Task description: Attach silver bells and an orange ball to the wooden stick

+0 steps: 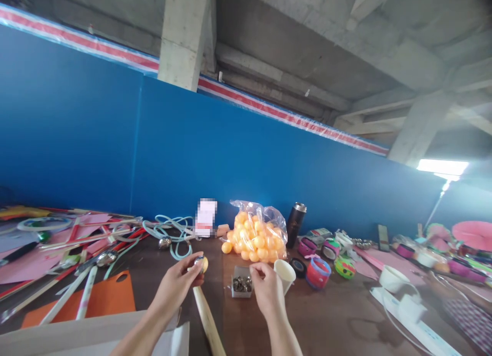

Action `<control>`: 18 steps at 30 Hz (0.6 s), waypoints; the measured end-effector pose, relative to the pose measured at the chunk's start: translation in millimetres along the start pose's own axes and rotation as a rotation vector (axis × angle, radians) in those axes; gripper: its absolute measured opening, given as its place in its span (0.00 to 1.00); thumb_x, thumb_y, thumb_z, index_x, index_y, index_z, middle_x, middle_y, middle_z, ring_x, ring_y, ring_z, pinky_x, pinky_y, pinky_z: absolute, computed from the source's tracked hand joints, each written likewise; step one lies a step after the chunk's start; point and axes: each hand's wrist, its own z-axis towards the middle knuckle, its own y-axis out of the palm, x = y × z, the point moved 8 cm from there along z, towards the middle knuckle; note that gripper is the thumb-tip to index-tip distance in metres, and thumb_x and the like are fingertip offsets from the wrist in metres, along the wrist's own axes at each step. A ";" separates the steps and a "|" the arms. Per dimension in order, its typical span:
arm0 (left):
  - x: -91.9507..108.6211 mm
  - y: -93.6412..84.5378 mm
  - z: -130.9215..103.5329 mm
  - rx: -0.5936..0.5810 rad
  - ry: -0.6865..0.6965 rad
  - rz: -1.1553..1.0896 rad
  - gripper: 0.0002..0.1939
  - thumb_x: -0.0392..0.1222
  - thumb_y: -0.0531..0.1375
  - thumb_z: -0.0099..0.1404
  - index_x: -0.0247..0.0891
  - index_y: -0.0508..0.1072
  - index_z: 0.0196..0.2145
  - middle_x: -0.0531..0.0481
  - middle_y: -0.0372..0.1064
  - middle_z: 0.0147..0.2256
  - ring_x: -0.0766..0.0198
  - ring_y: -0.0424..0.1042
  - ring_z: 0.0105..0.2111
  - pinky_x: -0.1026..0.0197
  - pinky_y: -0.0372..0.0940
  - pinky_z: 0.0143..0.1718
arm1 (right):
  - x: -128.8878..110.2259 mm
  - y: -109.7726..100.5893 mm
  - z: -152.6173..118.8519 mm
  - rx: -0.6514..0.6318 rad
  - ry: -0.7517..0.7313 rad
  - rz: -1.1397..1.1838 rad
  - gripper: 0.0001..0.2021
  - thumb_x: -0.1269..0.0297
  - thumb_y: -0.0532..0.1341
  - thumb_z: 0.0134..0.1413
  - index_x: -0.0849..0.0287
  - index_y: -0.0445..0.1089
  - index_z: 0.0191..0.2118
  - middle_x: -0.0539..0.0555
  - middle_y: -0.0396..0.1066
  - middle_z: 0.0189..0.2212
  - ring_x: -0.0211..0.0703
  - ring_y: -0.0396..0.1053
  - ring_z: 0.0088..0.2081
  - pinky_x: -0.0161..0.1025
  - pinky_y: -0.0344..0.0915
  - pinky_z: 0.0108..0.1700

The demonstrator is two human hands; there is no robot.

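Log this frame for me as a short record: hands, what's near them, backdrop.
Left hand: holds a small round item, part shiny, part yellow
Right hand: pinched, near a small box; anything held is hidden
Box contents: small metal pieces
By right hand: white cup
Beyond hands: clear bag of orange balls, black bottle
Backdrop: blue partition

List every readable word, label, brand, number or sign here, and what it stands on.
None can be read.
Pixelated pale rectangle by the blue wall: illegible.
White rod at left: pinkish marks, too blurred.
Power strip: any markings too blurred.
Small box of metal bits: no legible label.
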 end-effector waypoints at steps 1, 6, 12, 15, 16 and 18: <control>-0.9 -0.8 0.5 0.007 -0.009 -0.005 0.32 0.52 0.64 0.46 0.30 0.69 0.46 0.47 0.71 0.33 0.64 0.70 0.27 0.58 0.69 0.34 | 5.3 -0.5 0.1 -0.018 0.020 -0.045 0.08 0.61 0.56 0.49 0.55 0.71 0.27 0.53 0.74 0.28 0.46 0.69 0.31 0.37 0.60 0.32; -2.1 -0.2 -0.4 0.011 -0.025 -0.018 0.31 0.50 0.64 0.47 0.30 0.68 0.46 0.47 0.71 0.31 0.65 0.70 0.26 0.59 0.69 0.32 | 12.5 10.0 -6.2 -0.099 0.076 -0.211 0.06 0.61 0.58 0.46 0.52 0.71 0.26 0.52 0.73 0.29 0.47 0.69 0.32 0.36 0.55 0.28; -1.2 0.8 -2.2 0.011 -0.015 0.022 0.32 0.51 0.64 0.47 0.29 0.68 0.46 0.44 0.72 0.33 0.64 0.71 0.25 0.59 0.69 0.30 | 5.1 23.1 -9.4 -0.115 0.058 -0.302 0.07 0.62 0.57 0.47 0.49 0.72 0.32 0.51 0.70 0.33 0.44 0.68 0.34 0.36 0.54 0.30; -3.7 1.1 -1.3 0.006 -0.019 0.034 0.32 0.52 0.63 0.47 0.29 0.68 0.46 0.43 0.72 0.33 0.62 0.72 0.26 0.59 0.69 0.30 | 3.0 26.0 -10.1 -0.117 0.045 -0.322 0.06 0.63 0.57 0.47 0.49 0.71 0.30 0.51 0.70 0.32 0.43 0.68 0.33 0.35 0.53 0.29; -4.5 1.0 -0.8 0.007 -0.019 0.037 0.32 0.52 0.63 0.47 0.29 0.68 0.46 0.43 0.72 0.33 0.62 0.72 0.26 0.59 0.69 0.30 | 2.1 26.1 -10.3 -0.115 0.039 -0.325 0.06 0.63 0.56 0.47 0.50 0.71 0.29 0.50 0.69 0.32 0.43 0.68 0.33 0.35 0.53 0.29; -6.1 0.9 -0.1 0.009 -0.021 0.036 0.31 0.51 0.63 0.47 0.29 0.69 0.46 0.43 0.73 0.33 0.61 0.72 0.26 0.59 0.69 0.30 | 0.2 25.5 -10.1 -0.105 0.028 -0.324 0.06 0.63 0.56 0.48 0.50 0.70 0.29 0.50 0.69 0.32 0.42 0.68 0.33 0.35 0.53 0.30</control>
